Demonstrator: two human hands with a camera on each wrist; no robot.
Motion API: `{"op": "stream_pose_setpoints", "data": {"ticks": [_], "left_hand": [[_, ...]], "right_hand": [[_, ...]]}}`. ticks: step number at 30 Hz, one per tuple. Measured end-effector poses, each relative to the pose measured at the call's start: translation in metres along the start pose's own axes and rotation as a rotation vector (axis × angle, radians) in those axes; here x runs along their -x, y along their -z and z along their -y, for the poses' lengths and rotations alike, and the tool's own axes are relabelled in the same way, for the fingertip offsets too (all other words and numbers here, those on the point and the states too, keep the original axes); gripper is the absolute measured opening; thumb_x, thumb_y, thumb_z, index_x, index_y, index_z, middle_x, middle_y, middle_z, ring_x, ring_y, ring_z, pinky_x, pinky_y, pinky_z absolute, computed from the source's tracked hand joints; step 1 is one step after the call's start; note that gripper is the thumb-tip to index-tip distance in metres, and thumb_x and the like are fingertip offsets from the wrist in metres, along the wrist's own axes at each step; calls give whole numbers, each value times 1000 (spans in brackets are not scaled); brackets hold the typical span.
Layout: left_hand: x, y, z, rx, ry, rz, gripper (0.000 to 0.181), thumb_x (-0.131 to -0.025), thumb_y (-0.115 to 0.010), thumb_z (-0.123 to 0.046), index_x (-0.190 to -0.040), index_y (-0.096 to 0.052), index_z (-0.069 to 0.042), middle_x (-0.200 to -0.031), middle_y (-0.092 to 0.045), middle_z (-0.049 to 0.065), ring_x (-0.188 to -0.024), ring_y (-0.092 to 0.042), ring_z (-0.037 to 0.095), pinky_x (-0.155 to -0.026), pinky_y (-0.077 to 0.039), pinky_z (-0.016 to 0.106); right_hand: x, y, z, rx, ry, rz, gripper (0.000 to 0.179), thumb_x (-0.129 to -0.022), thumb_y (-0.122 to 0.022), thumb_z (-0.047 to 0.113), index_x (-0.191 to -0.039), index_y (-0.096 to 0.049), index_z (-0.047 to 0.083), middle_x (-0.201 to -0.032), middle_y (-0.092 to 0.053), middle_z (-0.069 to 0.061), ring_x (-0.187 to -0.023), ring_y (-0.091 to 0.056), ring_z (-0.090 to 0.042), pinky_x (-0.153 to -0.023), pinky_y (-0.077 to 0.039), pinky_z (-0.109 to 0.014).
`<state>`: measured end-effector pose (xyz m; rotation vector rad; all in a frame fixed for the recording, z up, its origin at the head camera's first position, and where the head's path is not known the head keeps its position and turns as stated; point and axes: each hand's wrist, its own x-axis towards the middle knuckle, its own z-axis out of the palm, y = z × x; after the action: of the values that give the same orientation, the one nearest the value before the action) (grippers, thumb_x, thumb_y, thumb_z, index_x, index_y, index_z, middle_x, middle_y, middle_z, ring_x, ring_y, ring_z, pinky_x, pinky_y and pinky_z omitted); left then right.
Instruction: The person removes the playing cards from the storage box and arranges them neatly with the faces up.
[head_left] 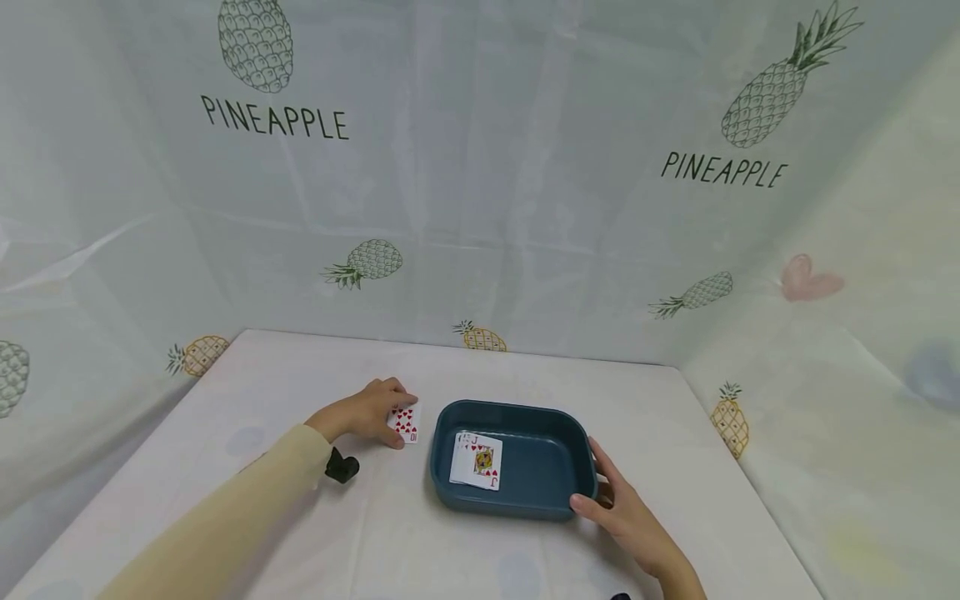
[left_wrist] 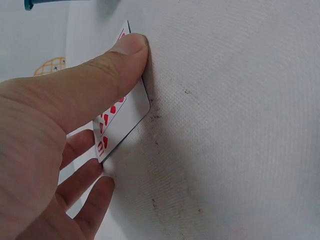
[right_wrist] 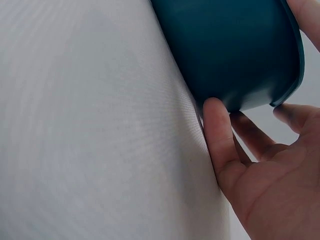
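My left hand (head_left: 366, 412) holds a playing card, a ten of hearts (head_left: 405, 425), by its edges at the table, left of a dark teal rectangular dish (head_left: 510, 505). In the left wrist view the thumb lies on one edge of the card (left_wrist: 131, 111) and the fingers are at the opposite edge. Whether more cards lie beneath it I cannot tell. At the dish's right end, my right hand (head_left: 632, 523) grips the side, fingers against the outer wall. Inside the dish, to the left, lie a few overlapping cards with a jack of hearts (head_left: 482, 463) on top.
A white cloth covers the table (head_left: 405, 550). Behind it hangs a pineapple-print sheet (head_left: 510, 208). A small black object (head_left: 342, 467) is by the left wrist, and another dark piece (head_left: 620, 597) shows near the right wrist.
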<state>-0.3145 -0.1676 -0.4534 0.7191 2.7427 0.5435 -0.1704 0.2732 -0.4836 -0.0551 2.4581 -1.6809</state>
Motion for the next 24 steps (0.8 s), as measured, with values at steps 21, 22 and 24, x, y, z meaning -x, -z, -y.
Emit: {"op": "stream_pose_setpoints", "data": {"ticks": [21, 22, 24], "left_hand": [[5, 18, 1, 6, -87, -110, 74, -92, -85, -31, -155, -54, -7, -143, -56, 15, -131, -49, 34, -111, -46, 55], [5, 21, -1, 7, -98, -125, 74, -93, -85, -32, -155, -54, -8, -143, -56, 15, -132, -49, 35, -111, -46, 56], [5, 26, -7, 21, -113, -147, 74, -94, -83, -33, -156, -53, -8, -144, -56, 16, -133, -50, 35, -111, -46, 57]], "right_hand": [[1, 0, 0, 3, 1, -3, 91, -99, -76, 26, -171, -21, 28, -163, -37, -23, -134, -57, -35, -101, -56, -44], [1, 0, 0, -1, 3, -3, 91, -99, -76, 25, -171, -20, 28, -163, -38, -23, -134, -57, -35, -100, -56, -43], [1, 1, 0, -6, 7, -1, 91, -99, -76, 25, -171, -21, 28, -163, -38, -22, -134, -57, -34, -99, -55, -42]]}}
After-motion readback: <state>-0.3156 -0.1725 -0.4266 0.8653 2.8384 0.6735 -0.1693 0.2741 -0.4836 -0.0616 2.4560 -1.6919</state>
